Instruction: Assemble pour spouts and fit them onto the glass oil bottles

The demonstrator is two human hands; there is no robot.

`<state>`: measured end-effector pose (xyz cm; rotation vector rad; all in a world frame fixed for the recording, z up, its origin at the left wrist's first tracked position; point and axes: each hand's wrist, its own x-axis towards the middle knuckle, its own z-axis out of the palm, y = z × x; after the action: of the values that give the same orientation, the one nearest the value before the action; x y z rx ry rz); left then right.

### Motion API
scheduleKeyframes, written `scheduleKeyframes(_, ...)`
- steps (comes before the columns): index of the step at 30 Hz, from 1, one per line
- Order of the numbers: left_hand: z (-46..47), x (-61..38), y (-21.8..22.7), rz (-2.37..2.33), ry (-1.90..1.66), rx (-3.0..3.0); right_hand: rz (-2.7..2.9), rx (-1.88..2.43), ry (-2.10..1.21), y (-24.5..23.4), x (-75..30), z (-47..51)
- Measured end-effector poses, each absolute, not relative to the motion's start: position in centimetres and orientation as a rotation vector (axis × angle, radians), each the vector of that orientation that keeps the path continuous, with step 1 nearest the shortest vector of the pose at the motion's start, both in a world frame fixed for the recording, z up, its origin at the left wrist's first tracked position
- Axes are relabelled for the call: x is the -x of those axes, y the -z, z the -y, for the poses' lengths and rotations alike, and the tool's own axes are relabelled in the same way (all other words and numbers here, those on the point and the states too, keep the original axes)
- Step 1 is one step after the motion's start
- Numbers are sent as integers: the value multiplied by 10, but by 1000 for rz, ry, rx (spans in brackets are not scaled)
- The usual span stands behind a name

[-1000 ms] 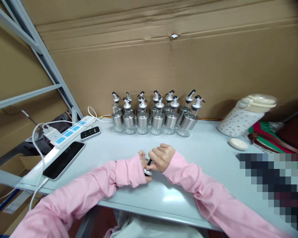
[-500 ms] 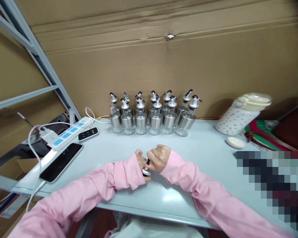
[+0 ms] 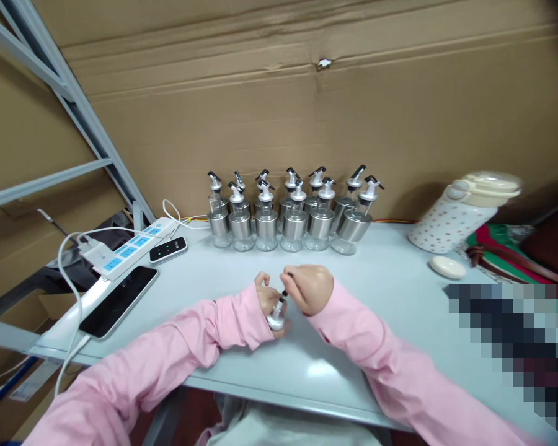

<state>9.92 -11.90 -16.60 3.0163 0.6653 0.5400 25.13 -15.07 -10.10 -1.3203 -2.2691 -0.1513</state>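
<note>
My left hand (image 3: 268,301) is wrapped around a silver pourer spout (image 3: 276,319) with a black tip, low over the table. Whether a bottle is beneath the spout is hidden by the hand and sleeve. Close on its right, my right hand (image 3: 310,288) is closed in a pinch on a small black part (image 3: 286,286) at the spout's top. Its fingers cover most of that part, so I cannot tell whether it is joined to the spout. Behind both hands stand two rows of glass oil bottles (image 3: 294,226) with steel bands and silver-and-black pourers.
On the left lie a phone (image 3: 119,302), a small black device (image 3: 168,249) and a white power strip (image 3: 132,249) with cables. To the right are a dotted tumbler (image 3: 453,217) and a white oval object (image 3: 447,267). A cardboard wall (image 3: 260,111) rises behind the bottles.
My right hand has moved slightly up and right from the spout, baring more of its silver body and black tip. My left hand keeps its hold. The view has shifted slightly.
</note>
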Motion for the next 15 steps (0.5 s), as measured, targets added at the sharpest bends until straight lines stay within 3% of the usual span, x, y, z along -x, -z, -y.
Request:
scheduleKeyframes(2,121,-96,158,-683,-625,-2952,2241,1789,-4,102,-267,137)
scheduleKeyframes(5,121,-91,147,-680,-660,-2879,2174,2056,-107,107,-291,116)
scheduleKeyframes(15,115,-94,156,-649,-691,-2869,2045,2394,-238,105,-309,112)
